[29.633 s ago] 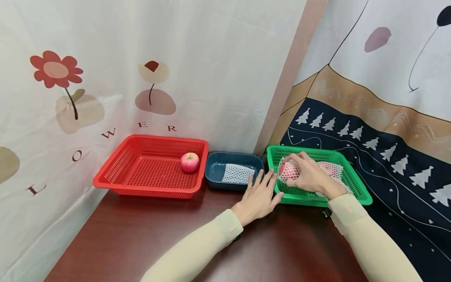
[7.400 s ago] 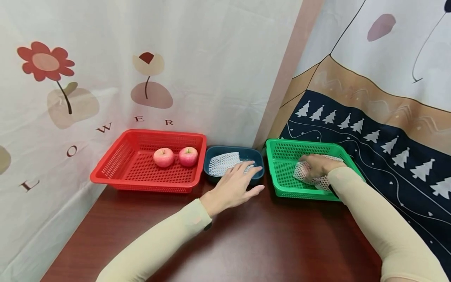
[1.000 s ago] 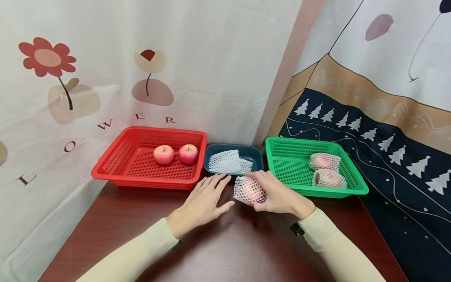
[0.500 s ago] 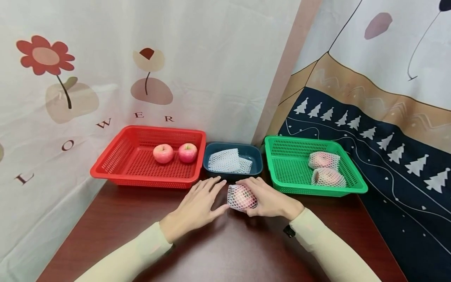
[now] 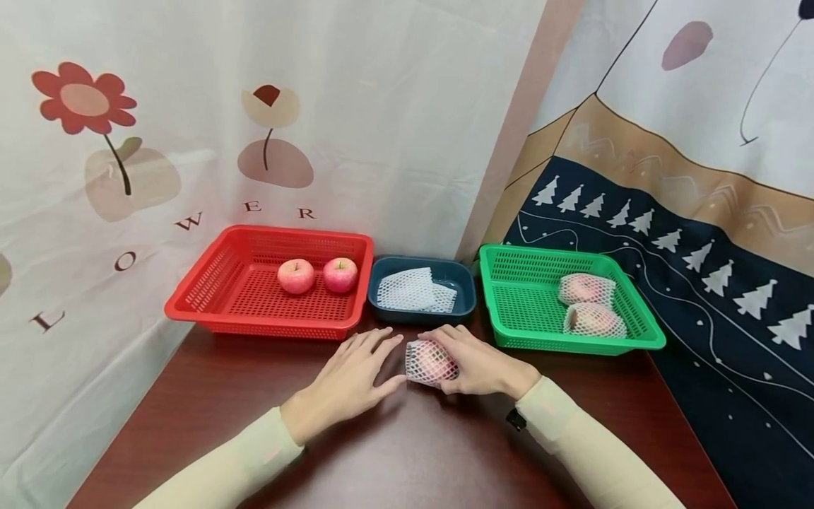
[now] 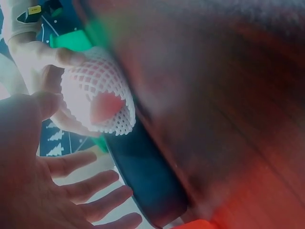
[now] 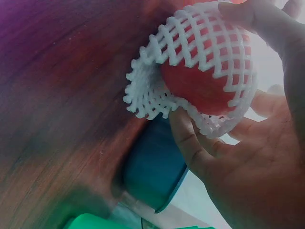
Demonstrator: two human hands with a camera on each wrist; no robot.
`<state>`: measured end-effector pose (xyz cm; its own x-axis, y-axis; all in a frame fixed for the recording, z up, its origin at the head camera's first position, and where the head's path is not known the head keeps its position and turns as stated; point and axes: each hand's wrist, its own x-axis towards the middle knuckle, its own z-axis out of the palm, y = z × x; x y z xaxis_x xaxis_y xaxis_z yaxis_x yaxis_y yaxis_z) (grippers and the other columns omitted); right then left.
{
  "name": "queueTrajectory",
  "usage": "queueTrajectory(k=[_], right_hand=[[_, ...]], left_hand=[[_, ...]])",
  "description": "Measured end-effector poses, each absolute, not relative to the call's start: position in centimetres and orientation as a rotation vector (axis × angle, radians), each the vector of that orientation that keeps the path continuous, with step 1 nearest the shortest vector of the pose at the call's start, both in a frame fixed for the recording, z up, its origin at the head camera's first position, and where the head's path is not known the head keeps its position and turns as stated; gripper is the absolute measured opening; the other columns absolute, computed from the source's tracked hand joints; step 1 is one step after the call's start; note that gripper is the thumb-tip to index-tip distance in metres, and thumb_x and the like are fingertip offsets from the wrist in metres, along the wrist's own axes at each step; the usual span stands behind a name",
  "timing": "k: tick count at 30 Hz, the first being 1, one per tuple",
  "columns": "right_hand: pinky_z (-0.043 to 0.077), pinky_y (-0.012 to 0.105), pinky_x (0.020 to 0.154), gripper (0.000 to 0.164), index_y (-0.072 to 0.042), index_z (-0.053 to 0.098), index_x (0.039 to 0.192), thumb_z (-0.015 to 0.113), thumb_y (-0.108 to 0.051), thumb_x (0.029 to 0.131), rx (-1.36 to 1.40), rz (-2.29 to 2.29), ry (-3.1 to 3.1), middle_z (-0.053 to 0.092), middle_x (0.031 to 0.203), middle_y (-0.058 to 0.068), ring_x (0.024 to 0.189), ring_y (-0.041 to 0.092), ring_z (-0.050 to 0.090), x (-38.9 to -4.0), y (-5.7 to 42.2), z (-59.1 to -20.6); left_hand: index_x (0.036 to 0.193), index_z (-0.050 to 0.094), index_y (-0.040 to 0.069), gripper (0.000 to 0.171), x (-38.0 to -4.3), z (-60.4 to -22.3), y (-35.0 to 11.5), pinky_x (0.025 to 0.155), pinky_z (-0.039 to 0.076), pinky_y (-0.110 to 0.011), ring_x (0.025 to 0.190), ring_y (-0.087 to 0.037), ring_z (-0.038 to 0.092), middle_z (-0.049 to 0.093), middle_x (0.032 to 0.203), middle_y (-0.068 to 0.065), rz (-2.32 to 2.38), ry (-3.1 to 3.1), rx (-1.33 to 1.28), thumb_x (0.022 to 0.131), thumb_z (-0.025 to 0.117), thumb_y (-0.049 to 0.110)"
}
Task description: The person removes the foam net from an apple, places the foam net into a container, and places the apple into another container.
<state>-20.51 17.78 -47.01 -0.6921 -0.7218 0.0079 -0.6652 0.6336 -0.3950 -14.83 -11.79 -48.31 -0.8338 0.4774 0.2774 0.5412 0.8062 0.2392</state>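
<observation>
My right hand [image 5: 480,364] grips an apple [image 7: 200,88] wrapped in a white foam net sleeve [image 5: 422,362], low in front of the blue tray. The sleeve's open end faces left, and red skin shows through it in both wrist views. Just left of it my left hand [image 5: 343,385] is spread with fingers extended, holding nothing; its thumb tip comes close to the sleeve, and whether they touch I cannot tell. Two bare apples [image 5: 296,276] sit in the red basket [image 5: 210,283]. Two net-wrapped apples [image 5: 594,320] lie at the right of the green basket [image 5: 515,339].
Between the baskets stands the small dark blue tray [image 5: 464,272] with white foam nets [image 5: 405,288] in it. All three containers line the back of the brown table [image 5: 407,452], against a printed curtain [image 5: 407,127].
Over the last second the right hand has brought the wrapped apple left and nearer, and the left hand has drawn back slightly. A second bare apple has joined the red basket since the oldest frame.
</observation>
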Motion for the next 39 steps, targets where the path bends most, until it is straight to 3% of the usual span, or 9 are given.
queueTrajectory(k=[10,19,33,39], right_hand=[[0.056,0.058,0.124,0.098,-0.016,0.047,0.177,0.097,-0.038,0.096,-1.198,-0.579,2.730,0.056,0.170,0.010,0.150,0.033,0.058,-20.0,18.1,-47.1],[0.059,0.055,0.122,0.105,-0.012,0.040,0.179,0.099,-0.033,0.095,-1.127,-0.634,2.711,0.058,0.163,0.013,0.144,0.031,0.058,-19.6,17.7,-47.7],[0.060,0.049,0.120,0.096,-0.014,0.047,0.173,0.100,-0.028,0.094,-1.076,-0.668,2.756,0.060,0.156,0.009,0.138,0.023,0.063,-19.8,17.7,-48.1],[0.061,0.048,0.118,0.094,-0.017,0.049,0.171,0.100,-0.028,0.093,-1.072,-0.733,2.755,0.061,0.156,0.007,0.137,0.022,0.064,-19.9,18.0,-47.8]], left_hand=[[0.161,0.067,0.011,0.066,-14.7,-48.6,-11.8,0.128,0.052,-0.068,0.155,-0.043,0.063,0.067,0.164,-0.018,-0.455,-2.764,-0.813,0.109,0.079,0.051],[0.155,0.071,0.010,0.061,-14.9,-48.8,-11.6,0.122,0.058,-0.064,0.149,-0.042,0.067,0.071,0.159,-0.018,-0.458,-2.757,-0.816,0.109,0.080,0.050],[0.150,0.074,0.010,0.054,-15.2,-49.0,-11.3,0.120,0.059,-0.062,0.143,-0.038,0.071,0.074,0.153,-0.016,-0.479,-2.754,-0.839,0.110,0.080,0.046],[0.146,0.077,0.010,0.045,-15.7,-48.9,-11.1,0.114,0.063,-0.057,0.134,-0.033,0.075,0.078,0.146,-0.012,-0.530,-2.701,-0.849,0.110,0.082,0.036]])
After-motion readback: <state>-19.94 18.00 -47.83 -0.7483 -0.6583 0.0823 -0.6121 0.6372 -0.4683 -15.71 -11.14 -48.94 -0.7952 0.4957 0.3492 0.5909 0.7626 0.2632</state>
